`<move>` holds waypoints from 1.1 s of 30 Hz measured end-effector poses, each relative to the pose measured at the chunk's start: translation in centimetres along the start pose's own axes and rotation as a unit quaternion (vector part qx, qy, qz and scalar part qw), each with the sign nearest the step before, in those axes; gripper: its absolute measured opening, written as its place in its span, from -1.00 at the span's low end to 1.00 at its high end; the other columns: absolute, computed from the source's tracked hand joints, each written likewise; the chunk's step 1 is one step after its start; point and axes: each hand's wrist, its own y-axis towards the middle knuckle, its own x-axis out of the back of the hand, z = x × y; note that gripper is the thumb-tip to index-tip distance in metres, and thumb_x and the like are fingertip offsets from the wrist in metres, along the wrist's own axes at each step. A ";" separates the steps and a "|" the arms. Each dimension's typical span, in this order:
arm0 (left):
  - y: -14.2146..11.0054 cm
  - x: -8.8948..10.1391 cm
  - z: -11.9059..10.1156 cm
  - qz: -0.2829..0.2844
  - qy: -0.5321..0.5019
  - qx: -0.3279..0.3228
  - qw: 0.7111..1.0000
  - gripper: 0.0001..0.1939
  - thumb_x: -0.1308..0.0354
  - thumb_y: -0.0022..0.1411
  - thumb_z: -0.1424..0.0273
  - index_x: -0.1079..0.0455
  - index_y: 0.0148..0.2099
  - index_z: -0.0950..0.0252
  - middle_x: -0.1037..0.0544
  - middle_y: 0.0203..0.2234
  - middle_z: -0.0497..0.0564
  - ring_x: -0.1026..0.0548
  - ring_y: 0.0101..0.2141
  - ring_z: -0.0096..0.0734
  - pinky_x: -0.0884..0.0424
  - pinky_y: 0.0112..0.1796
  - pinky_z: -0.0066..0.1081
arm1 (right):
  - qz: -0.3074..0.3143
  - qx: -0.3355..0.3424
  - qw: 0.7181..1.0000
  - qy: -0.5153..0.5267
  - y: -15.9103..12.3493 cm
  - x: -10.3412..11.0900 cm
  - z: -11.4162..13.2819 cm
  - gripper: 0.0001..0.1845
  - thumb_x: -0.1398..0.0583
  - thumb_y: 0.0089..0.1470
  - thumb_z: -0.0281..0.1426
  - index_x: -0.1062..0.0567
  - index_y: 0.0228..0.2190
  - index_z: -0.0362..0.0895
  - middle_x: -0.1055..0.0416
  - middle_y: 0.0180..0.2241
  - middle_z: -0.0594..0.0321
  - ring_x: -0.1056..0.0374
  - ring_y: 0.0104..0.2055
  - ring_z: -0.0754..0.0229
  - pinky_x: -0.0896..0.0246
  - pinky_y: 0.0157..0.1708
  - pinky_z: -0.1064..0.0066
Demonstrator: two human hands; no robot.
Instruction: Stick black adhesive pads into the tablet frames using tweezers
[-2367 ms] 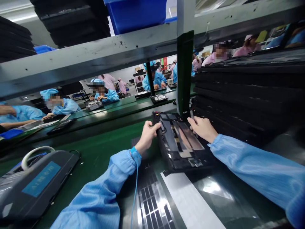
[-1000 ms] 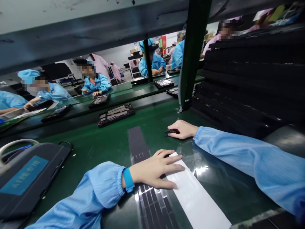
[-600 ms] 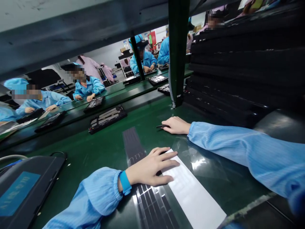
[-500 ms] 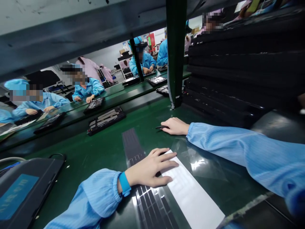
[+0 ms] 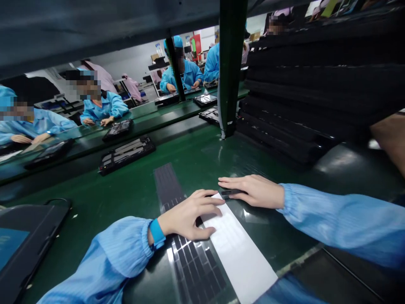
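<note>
Watching remotely | L hand (image 5: 190,217) lay open on white strip (image 5: 242,257) | R hand (image 5: 257,191) sat over sm blk piece (image 5: 230,192), grip unclear

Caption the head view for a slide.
Left hand rests on a white strip on the green workbench, right hand on a small dark part.

We find the left hand (image 5: 190,215) resting on a paper strip (image 5: 237,249), which lies on the desk (image 5: 95,211) just beside a ribbed sheet (image 5: 167,185). The right hand (image 5: 256,191) lies right of the strip's far end, over a small part (image 5: 232,192). Ahead stands a device frame (image 5: 126,155); a padded case (image 5: 25,249) sits left, and stacked panels (image 5: 300,88) sit right of an upright post (image 5: 229,63).
</note>
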 end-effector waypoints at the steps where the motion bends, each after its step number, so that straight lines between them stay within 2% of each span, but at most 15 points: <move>1: -0.1 0.0 0.0 -0.002 -0.004 0.000 1.000 -0.68 -0.11 0.04 0.36 -0.36 -0.11 0.31 -0.35 0.05 0.06 -0.12 0.15 -0.18 -0.12 0.12 -0.21 | 0.005 -0.012 1.000 0.004 -1.0 -0.1 0.0 -0.52 0.04 0.17 -0.24 -0.24 0.12 0.00 -0.11 0.16 0.35 -0.23 0.08 0.12 -0.23 -0.02 0.28; 7: -0.4 0.2 0.2 -0.007 -0.012 0.008 1.000 -0.73 -0.07 0.07 0.40 -0.35 -0.13 0.29 -0.37 0.03 0.05 -0.13 0.15 -0.21 -0.15 0.11 -0.20 | -0.010 -0.061 0.998 -0.009 -5.7 -0.4 -0.2 -0.52 0.05 0.17 -0.21 -0.24 0.11 0.03 -0.11 0.14 0.37 -0.24 0.06 0.13 -0.30 -0.07 0.27; 11: -0.5 0.3 0.3 -0.024 -0.028 0.021 0.999 -0.79 -0.06 0.07 0.44 -0.34 -0.19 0.31 -0.42 -0.02 0.06 -0.17 0.13 -0.21 -0.21 0.07 -0.21 | -0.053 -0.106 0.992 -0.042 -8.1 -0.5 0.0 -0.57 -0.01 0.14 -0.30 -0.35 0.04 0.04 -0.24 0.07 0.35 -0.32 -0.01 0.12 -0.34 -0.11 0.26; 13: -0.5 0.2 0.4 -0.038 -0.036 0.025 0.998 -0.87 -0.05 0.10 0.44 -0.33 -0.26 0.31 -0.45 -0.06 0.06 -0.21 0.11 -0.23 -0.25 0.05 -0.24 | -0.070 -0.131 0.986 -0.071 -7.9 -0.3 0.7 -0.60 -0.04 0.10 -0.35 -0.41 -0.02 0.04 -0.27 0.05 0.35 -0.37 -0.08 0.09 -0.37 -0.16 0.25; 15: -0.5 0.1 0.4 -0.049 -0.033 0.026 0.998 -0.93 -0.04 0.13 0.44 -0.32 -0.32 0.31 -0.48 -0.10 0.06 -0.24 0.09 -0.26 -0.27 0.03 -0.27 | -0.073 -0.127 0.986 -0.085 -6.6 -0.2 1.9 -0.57 -0.04 0.10 -0.37 -0.36 0.03 0.03 -0.19 0.11 0.33 -0.39 -0.10 0.09 -0.38 -0.20 0.26; 18: -0.5 0.1 0.5 -0.057 -0.016 0.026 0.998 -0.92 -0.03 0.15 0.44 -0.33 -0.35 0.32 -0.48 -0.12 0.05 -0.25 0.08 -0.28 -0.26 0.04 -0.28 | -0.048 -0.087 0.992 -0.080 -4.2 -0.4 3.5 -0.50 0.01 0.15 -0.29 -0.21 0.13 -0.01 -0.07 0.17 0.27 -0.38 -0.09 0.07 -0.39 -0.24 0.25; 21: -0.5 0.1 0.5 -0.058 -0.012 0.023 0.998 -0.92 -0.03 0.15 0.45 -0.33 -0.35 0.32 -0.48 -0.12 0.05 -0.26 0.08 -0.30 -0.26 0.04 -0.30 | -0.020 -0.084 0.993 -0.085 -3.9 -1.0 3.8 -0.49 0.04 0.16 -0.21 -0.20 0.14 -0.03 -0.08 0.15 0.29 -0.39 -0.11 0.05 -0.40 -0.28 0.20; 24: -0.5 0.1 0.5 -0.052 -0.019 0.027 0.998 -0.92 -0.03 0.15 0.45 -0.33 -0.35 0.32 -0.48 -0.12 0.04 -0.25 0.08 -0.31 -0.27 0.03 -0.32 | -0.032 -0.111 0.989 -0.097 -6.1 -1.7 2.9 -0.51 0.04 0.17 -0.25 -0.21 0.13 -0.01 -0.09 0.14 0.36 -0.42 -0.16 0.09 -0.42 -0.35 0.22; 27: -0.4 0.1 0.5 -0.050 -0.027 0.037 0.998 -0.91 -0.02 0.15 0.45 -0.34 -0.35 0.32 -0.48 -0.11 0.04 -0.25 0.08 -0.29 -0.27 0.03 -0.31 | -0.075 -0.144 0.981 -0.106 -9.0 -2.3 1.8 -0.50 0.02 0.14 -0.27 -0.22 0.12 0.00 -0.12 0.13 0.38 -0.43 -0.20 0.10 -0.44 -0.41 0.21; 33: -0.4 0.1 0.6 -0.052 -0.031 0.030 0.998 -0.91 -0.01 0.14 0.47 -0.34 -0.35 0.31 -0.48 -0.12 0.02 -0.26 0.06 -0.30 -0.24 0.05 -0.30 | -0.108 -0.235 0.959 -0.113 -12.5 -2.5 0.8 -0.52 0.01 0.10 -0.21 -0.32 0.06 0.04 -0.23 0.07 0.41 -0.43 -0.18 0.03 -0.43 -0.31 0.13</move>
